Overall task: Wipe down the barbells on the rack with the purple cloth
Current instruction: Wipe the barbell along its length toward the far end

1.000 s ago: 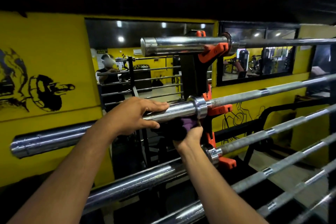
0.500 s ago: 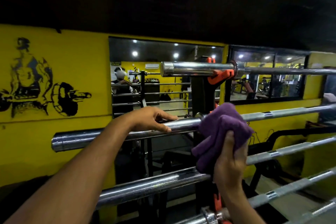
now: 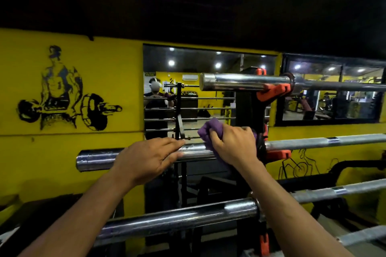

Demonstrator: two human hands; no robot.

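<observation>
My right hand [image 3: 234,145] has a closed grip on the crumpled purple cloth [image 3: 205,130], fingers curled over it and pressing it down onto the shiny chrome sleeve of the second barbell [image 3: 196,152] from the top. The cloth bunches out past my knuckles on the far side and a fold of it hangs under my palm, between my hand and the sleeve. My left hand [image 3: 146,159] lies just beside that grip, to its left, on the same sleeve: fingers straight and spread along the steel, thumb below, holding nothing, a wide flat grip that only rests on the metal. The fingertips of this hand stop just short of the cloth.

The black upright rack with orange plastic hooks [image 3: 273,91] stands just right of my right hand and carries the bars in tiers. Above my grip sits the top chrome barbell [image 3: 244,82], its sleeve lying in an orange hook. Below my forearms runs the third chrome barbell [image 3: 177,220], its collar hidden partly by my right arm, and further grey bar shafts [image 3: 355,189] stretch off to the right.

Behind the rack is a yellow wall with a black weightlifter painting [image 3: 62,94] to the left of my left hand, and a wall mirror [image 3: 188,81] straight past my hands.
</observation>
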